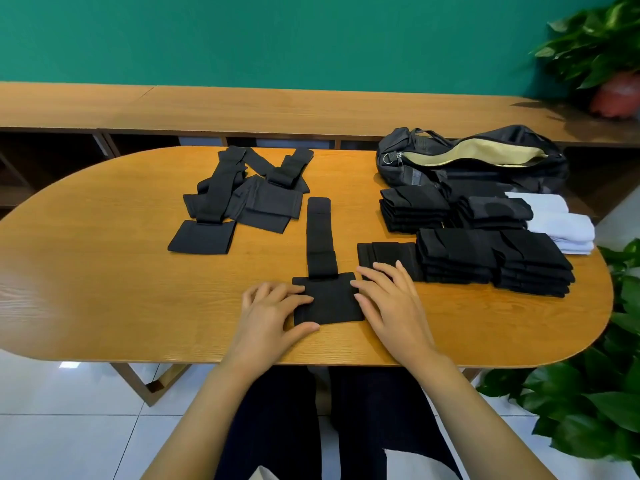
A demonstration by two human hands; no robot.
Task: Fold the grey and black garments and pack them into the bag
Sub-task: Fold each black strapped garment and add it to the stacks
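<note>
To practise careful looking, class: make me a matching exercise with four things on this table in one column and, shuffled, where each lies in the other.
Things:
1 bag
2 white cloths
3 loose black pile
4 black piece with strap

Places:
a front, middle
b back right, unzipped
c back, left of middle
d far right, beside folded black stacks

Pairs: 1-b, 2-d, 3-c, 4-a

A wooden oval table (104,271) is standing on white tiles (69,427); behind it a long shelf (242,109) is running, and a leafy plant (588,410) is growing at its right.
</note>
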